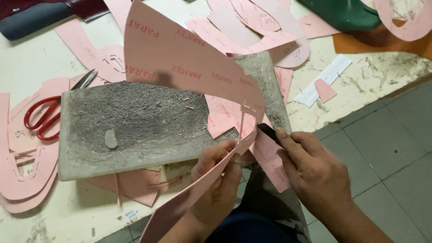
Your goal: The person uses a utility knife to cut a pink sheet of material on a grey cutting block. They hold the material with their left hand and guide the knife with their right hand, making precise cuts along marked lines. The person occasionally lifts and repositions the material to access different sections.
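The left hand (218, 173) pinches a big pink sheet (180, 58), bowing it up so the cut edge faces the right hand (310, 171), which grips a dark knife (270, 133) against that edge. Just beyond both hands lies a scored grey cutting board (135, 126) on the desk (36, 63), with red scissors (45, 117) further left

scissors: I see red-handled scissors (45, 118) left of the grey cutting board (135, 126)
offcuts: pink pattern pieces (252, 27) scattered on the table (36, 67)
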`<state>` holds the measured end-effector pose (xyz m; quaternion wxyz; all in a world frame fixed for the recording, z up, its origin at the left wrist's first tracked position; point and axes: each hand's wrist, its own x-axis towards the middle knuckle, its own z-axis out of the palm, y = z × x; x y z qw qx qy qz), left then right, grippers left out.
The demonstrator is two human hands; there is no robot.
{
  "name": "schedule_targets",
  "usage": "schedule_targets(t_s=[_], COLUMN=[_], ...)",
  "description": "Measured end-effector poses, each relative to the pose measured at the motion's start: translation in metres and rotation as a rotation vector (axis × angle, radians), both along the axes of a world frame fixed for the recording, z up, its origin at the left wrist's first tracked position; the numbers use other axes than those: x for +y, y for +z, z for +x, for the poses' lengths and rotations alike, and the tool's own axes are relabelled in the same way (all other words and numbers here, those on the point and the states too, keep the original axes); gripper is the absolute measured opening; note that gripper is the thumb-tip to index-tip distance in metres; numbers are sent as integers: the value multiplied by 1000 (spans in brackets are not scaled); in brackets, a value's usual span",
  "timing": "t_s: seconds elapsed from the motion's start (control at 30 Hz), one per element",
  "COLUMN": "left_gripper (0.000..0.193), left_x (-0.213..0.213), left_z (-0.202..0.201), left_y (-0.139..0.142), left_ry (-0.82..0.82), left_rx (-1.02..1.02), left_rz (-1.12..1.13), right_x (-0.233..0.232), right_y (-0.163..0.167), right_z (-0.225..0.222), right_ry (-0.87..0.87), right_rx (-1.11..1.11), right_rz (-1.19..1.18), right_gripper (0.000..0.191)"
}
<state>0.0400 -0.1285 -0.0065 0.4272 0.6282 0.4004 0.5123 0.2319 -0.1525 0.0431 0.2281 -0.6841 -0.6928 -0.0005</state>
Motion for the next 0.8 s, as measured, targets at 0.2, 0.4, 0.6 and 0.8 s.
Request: schedule_targets(t_s=[0.2, 0.4, 0.6, 0.8], left_gripper=[22, 26, 24, 31], left_x=[-2, -5, -2, -2], left_z=[3, 9, 9, 7], left_y=[-6, -8, -8, -12], left_ry=[-11, 57, 41, 30], left_rx=[-56, -39, -31, -5], left_rz=[190, 81, 244, 240], right_x=[-2, 0, -3, 0], right_y=[-3, -11, -12, -12], right_z=[2, -1, -1, 3], right_ry=[21, -2, 24, -35], right_rx=[40, 22, 76, 119], right_rz=[19, 46, 80, -130], right_gripper=[39, 39, 39, 42])
